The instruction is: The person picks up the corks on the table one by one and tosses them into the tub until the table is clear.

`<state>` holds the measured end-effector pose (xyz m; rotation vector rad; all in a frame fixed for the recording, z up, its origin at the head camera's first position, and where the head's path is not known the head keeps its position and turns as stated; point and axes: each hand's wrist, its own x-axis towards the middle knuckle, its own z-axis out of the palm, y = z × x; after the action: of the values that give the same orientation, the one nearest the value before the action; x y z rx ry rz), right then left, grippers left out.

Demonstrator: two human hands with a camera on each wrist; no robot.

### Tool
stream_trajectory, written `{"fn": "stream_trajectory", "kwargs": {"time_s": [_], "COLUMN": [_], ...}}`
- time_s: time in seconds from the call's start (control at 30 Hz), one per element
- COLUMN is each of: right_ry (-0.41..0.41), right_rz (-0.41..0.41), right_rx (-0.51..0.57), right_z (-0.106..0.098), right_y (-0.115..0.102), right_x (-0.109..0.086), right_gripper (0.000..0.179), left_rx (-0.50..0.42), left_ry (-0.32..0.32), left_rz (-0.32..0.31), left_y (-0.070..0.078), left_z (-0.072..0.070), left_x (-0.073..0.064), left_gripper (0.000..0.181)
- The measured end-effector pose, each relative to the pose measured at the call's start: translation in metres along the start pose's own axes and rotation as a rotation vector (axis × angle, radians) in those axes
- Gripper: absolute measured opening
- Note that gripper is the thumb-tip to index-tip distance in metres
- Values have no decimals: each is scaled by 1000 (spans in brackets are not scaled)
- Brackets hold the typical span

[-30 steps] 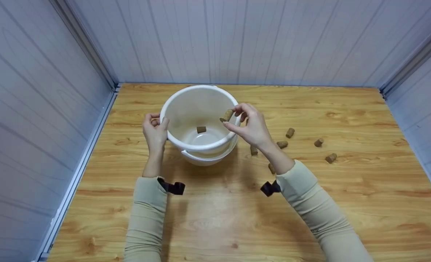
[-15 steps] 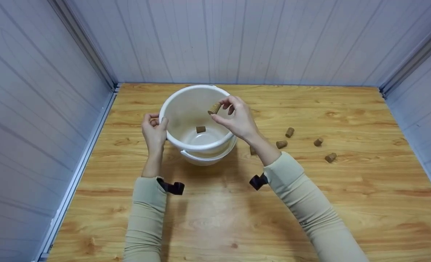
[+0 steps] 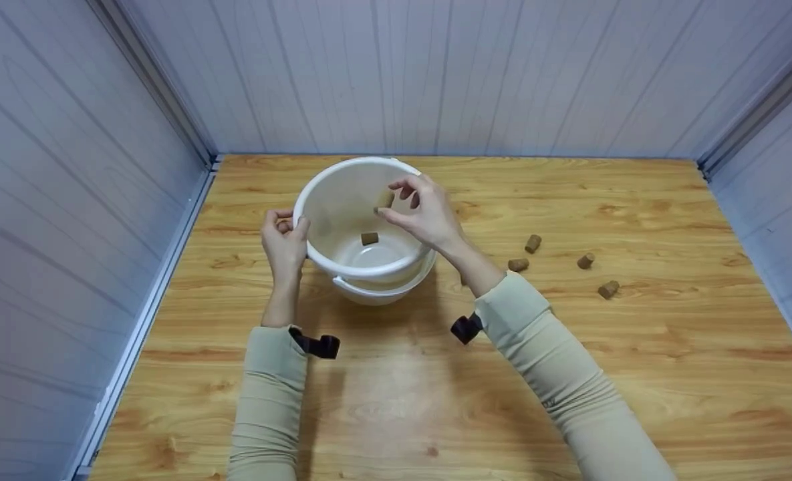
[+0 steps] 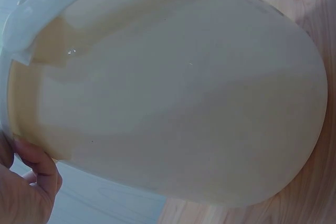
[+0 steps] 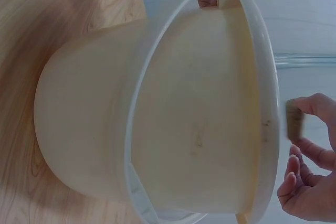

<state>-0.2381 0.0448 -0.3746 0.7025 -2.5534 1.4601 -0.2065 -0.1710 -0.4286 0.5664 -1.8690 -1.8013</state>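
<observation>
My left hand (image 3: 285,246) grips the left rim of a white plastic bucket (image 3: 369,271), thumb over the edge. Over the bucket's mouth, my right hand (image 3: 430,215) pinches a brown cork (image 3: 385,200) between thumb and fingertip. That cork is blurred in both the head and right wrist views. Another cork (image 3: 369,238) lies on the bucket's bottom. From the side, the right wrist view shows the held cork (image 5: 294,121) just beyond the rim. In the left wrist view, the bucket's wall (image 4: 173,93) fills most of the picture, with my left fingers (image 4: 39,161) at its rim.
Several loose corks lie on the wooden table (image 3: 396,414) right of the bucket, among them one cork (image 3: 533,244) farther back and one cork (image 3: 608,289) farthest right. Another is mostly hidden by my right forearm. The bucket's handle (image 3: 385,291) hangs in front. Pale panel walls (image 3: 436,73) enclose the table.
My right hand has moved left with the cork, from the bucket's right rim to over its opening. The left hand and the bucket have stayed in place.
</observation>
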Motion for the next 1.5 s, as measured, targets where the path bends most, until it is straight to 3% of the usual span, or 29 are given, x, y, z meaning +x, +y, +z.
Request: {"fn": "stream_trajectory", "kwargs": {"time_s": [0.17,0.57,0.87,1.13,1.5], "right_ry": [-18,24,63,98,131], "right_rz": [4,11,14,30,-46], "right_rx": [24,94,218,209,213], "right_z": [0,-6,-15,-21,-31], "right_y": [2,1,2,5,19], "right_x": [-1,-7,-24,-39,-58], "right_gripper": [36,33,29,29,30], "left_rx": [6,1,15,16,12], "left_ry": [10,17,13,9,7], "left_rz": [-16,1,16,0,-10], "left_y": [-1,0,-2,-1,0], "left_z": [0,1,0,1,1], "left_x": [1,0,0,0,0], "left_gripper": [15,15,15,15,15]}}
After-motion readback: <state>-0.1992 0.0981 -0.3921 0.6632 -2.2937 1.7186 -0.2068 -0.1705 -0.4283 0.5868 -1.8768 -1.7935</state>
